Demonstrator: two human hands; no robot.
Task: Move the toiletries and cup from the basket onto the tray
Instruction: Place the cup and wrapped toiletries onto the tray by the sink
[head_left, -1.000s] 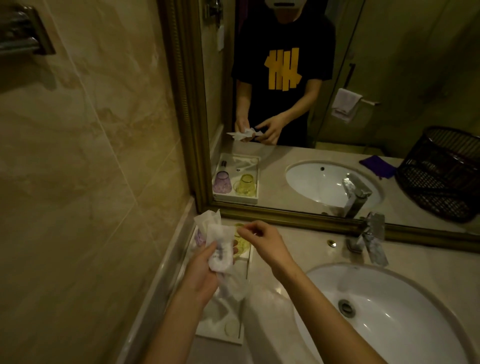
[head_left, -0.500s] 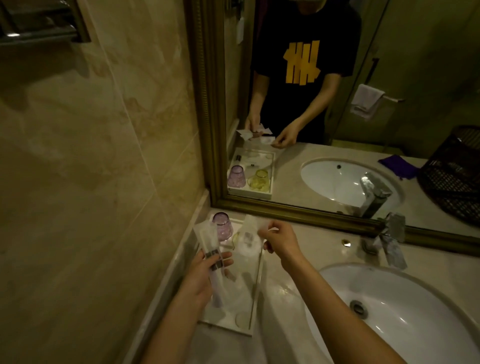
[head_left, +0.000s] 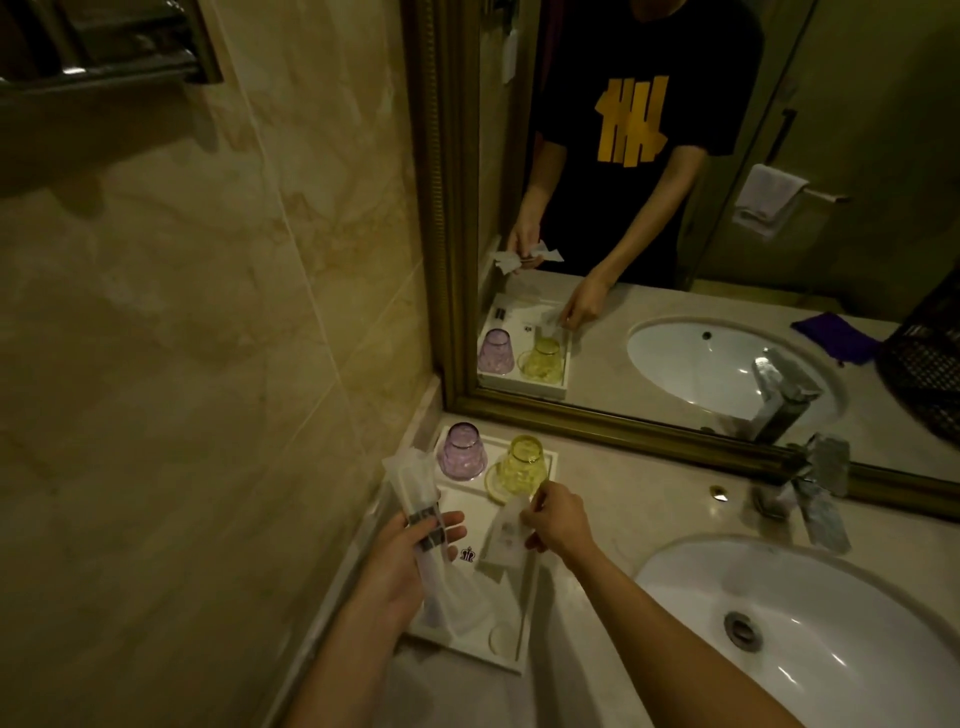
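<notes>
A white rectangular tray (head_left: 470, 652) lies on the counter against the left wall. At its far end stand two upside-down cups, a purple cup (head_left: 461, 451) and a yellow cup (head_left: 521, 466). My left hand (head_left: 410, 558) grips long white toiletry packets (head_left: 415, 483) above the tray's left side. My right hand (head_left: 558, 522) pinches a small clear sachet (head_left: 506, 540) by its top corner, low over the tray's middle. The black wire basket (head_left: 924, 358) shows only in the mirror, at the far right.
A white sink basin (head_left: 810, 623) with a chrome tap (head_left: 821, 488) fills the counter's right side. A gold-framed mirror (head_left: 597, 415) runs along the back. A purple cloth (head_left: 836, 335) and a hanging towel (head_left: 769, 200) appear as reflections. Marble wall is at the left.
My right hand has lowered the small sachet over the middle of the tray. The left hand still holds the long packets. The view has shifted so both cups now show.
</notes>
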